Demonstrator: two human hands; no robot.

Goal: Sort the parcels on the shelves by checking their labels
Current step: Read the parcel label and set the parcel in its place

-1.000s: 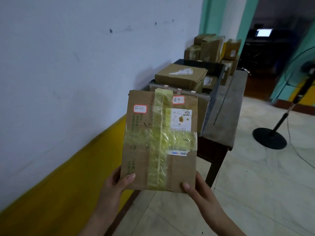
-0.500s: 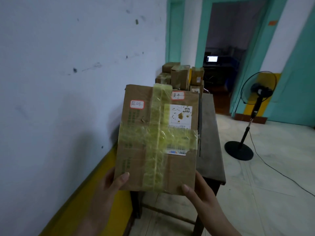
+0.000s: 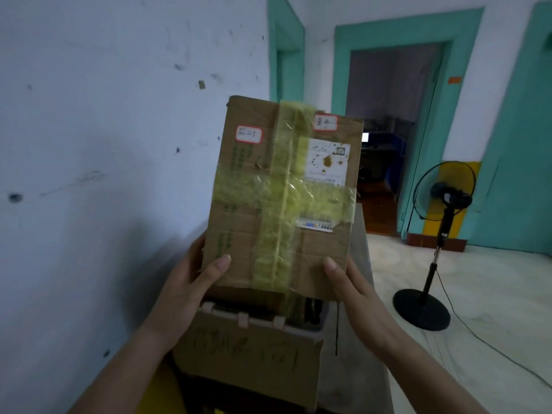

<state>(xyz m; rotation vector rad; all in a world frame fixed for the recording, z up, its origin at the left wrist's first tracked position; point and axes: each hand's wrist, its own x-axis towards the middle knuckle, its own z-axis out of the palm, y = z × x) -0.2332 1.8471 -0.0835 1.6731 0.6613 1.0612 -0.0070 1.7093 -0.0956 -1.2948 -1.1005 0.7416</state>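
We hold the parcel (image 3: 283, 198) upright above the crate (image 3: 318, 328), long axis vertical, taped face toward us. The red-edged stickers (image 3: 248, 134) near its top carry handwriting too blurred to read, as is the stained white label (image 3: 327, 162). Our left hand (image 3: 191, 282) and right hand (image 3: 355, 294) each pinch a lower corner, thumb in front. Half a second ago the crate was hidden; now it sits directly below

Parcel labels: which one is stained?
The large white label right of the tape, blotched brown; the left sticker and top sticker show only handwriting.
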